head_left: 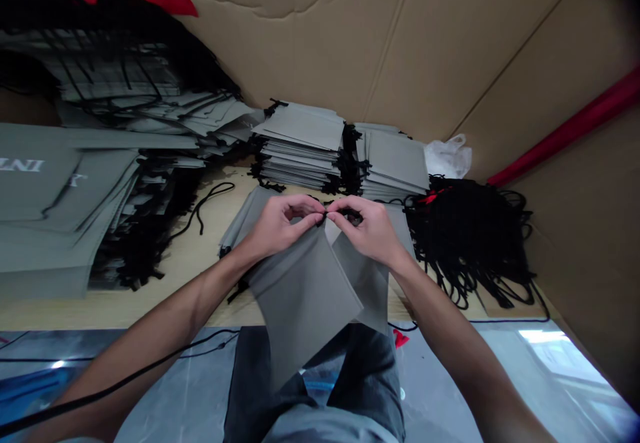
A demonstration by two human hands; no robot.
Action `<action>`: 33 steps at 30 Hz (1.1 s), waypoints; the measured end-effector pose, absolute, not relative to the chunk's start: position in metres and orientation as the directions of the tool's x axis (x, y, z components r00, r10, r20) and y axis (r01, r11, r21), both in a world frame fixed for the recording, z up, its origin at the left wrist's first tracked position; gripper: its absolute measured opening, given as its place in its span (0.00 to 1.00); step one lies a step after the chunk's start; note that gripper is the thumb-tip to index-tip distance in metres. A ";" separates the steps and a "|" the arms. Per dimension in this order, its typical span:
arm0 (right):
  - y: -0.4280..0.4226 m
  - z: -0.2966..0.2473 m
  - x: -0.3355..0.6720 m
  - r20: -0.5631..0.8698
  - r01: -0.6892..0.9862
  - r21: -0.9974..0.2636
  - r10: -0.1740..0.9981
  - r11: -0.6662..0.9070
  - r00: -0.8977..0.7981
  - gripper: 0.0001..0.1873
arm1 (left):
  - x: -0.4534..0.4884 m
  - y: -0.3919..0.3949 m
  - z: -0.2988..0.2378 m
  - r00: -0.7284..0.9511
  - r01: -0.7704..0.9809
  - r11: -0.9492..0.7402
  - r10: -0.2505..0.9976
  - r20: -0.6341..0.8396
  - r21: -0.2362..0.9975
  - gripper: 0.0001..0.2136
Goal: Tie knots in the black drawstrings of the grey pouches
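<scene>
My left hand point(286, 222) and my right hand point(367, 228) meet above the front of the table, each with thumb and forefinger closed in a pinch. Between the fingertips is a short bit of black cord point(324, 216), mostly hidden by them. From this spot a grey fabric pouch point(313, 290) hangs down past the table edge, its lower corner over my lap. A second grey flap point(367, 283) shows behind it on the right. Under my hands lie more grey pouches point(243, 220), partly covered.
Stacked grey pouches with black cords point(303, 153) stand at the back, beside another stack point(395, 160). A heap of black cords point(470, 236) lies right. Large grey printed pieces point(45, 196) fill the left. Cardboard walls point(325, 36) enclose the table point(200, 300); a clear plastic bag point(450, 155) sits at the back.
</scene>
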State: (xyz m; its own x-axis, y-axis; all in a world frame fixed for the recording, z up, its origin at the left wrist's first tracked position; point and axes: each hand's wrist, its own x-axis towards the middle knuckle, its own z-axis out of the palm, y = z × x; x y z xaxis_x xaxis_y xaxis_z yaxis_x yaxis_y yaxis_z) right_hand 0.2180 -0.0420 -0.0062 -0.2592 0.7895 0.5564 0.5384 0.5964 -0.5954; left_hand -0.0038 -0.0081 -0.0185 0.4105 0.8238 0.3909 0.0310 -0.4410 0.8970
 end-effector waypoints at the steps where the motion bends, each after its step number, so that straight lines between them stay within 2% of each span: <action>1: -0.042 -0.006 0.218 0.546 0.536 -0.602 0.795 0.591 -0.263 0.05 | -0.004 -0.008 -0.019 0.409 0.037 -0.449 0.822 0.396 0.893 0.10; 9: -0.045 -0.004 0.218 0.431 0.475 -0.716 0.859 0.511 -0.274 0.05 | -0.007 -0.011 -0.016 0.420 0.060 -0.500 0.798 0.432 0.864 0.08; 14: -0.047 -0.001 0.217 0.420 0.502 -0.700 0.861 0.508 -0.287 0.05 | -0.010 -0.012 -0.013 0.455 0.130 -0.580 0.756 0.471 0.804 0.07; 20: -0.047 -0.001 0.217 0.431 0.540 -0.655 0.848 0.529 -0.308 0.05 | -0.010 -0.014 -0.011 0.486 0.235 -0.705 0.682 0.547 0.669 0.04; 25: -0.048 -0.003 0.215 0.427 0.508 -0.676 0.846 0.534 -0.320 0.05 | -0.010 -0.016 -0.011 0.516 0.242 -0.757 0.630 0.580 0.607 0.04; 28: -0.049 -0.004 0.212 0.406 0.496 -0.708 0.864 0.503 -0.296 0.05 | -0.010 -0.016 -0.011 0.514 0.226 -0.741 0.642 0.568 0.633 0.03; 33: -0.048 -0.006 0.209 0.315 0.383 -0.832 0.910 0.402 -0.270 0.06 | -0.009 -0.016 -0.011 0.491 0.125 -0.640 0.704 0.513 0.759 0.04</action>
State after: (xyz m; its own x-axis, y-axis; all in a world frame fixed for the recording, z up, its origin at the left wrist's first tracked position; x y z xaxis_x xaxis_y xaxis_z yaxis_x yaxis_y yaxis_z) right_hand 0.2092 -0.0476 -0.0061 -0.2704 0.9099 0.3147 0.3832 0.4016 -0.8318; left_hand -0.0086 -0.0163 -0.0107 0.4906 0.7043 0.5131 0.1248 -0.6395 0.7586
